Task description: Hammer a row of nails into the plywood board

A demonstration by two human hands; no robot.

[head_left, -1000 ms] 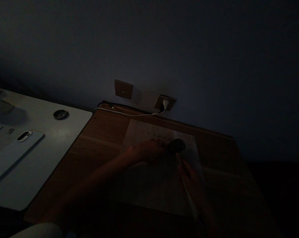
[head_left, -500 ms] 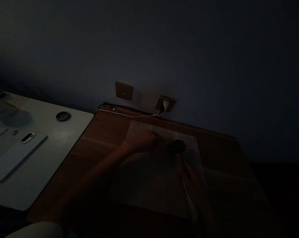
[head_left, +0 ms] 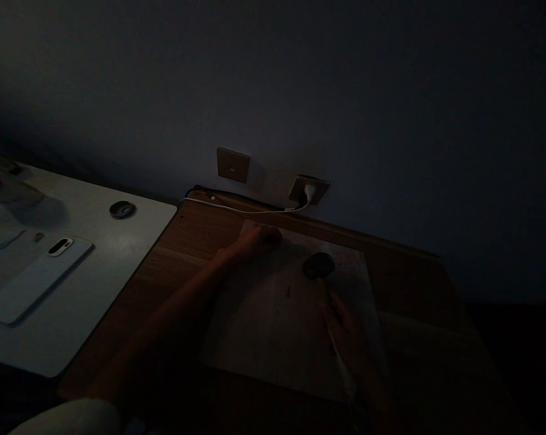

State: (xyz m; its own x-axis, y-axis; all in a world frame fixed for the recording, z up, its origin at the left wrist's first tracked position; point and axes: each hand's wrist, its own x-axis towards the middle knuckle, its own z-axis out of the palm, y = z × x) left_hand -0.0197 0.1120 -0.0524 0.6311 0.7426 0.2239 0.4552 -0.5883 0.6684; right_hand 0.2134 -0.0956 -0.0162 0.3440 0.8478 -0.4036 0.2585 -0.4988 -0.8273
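Note:
In my right hand (head_left: 348,338) is a mallet with a dark rounded head (head_left: 318,266) and a paler handle. My fingers wrap round the handle, and the head is over the right part of a pale board (head_left: 264,344). My left hand (head_left: 257,241) lies at the board's far left corner with its fingers curled in. Whatever it may hold is hidden in the dark. A small dark sliver (head_left: 288,292), too dim to name, lies on the board between both hands.
The board lies on a wooden table (head_left: 177,254) against a wall. A white cable (head_left: 237,210) runs to a plugged wall socket (head_left: 309,189). On a white table (head_left: 87,290) at left are a phone (head_left: 32,287) and a dark ring-shaped roll (head_left: 122,209).
My left hand has moved left and back toward the board's far corner, baring the board's middle and the small sliver. The mallet head stays over the board's right part. The view has shifted slightly.

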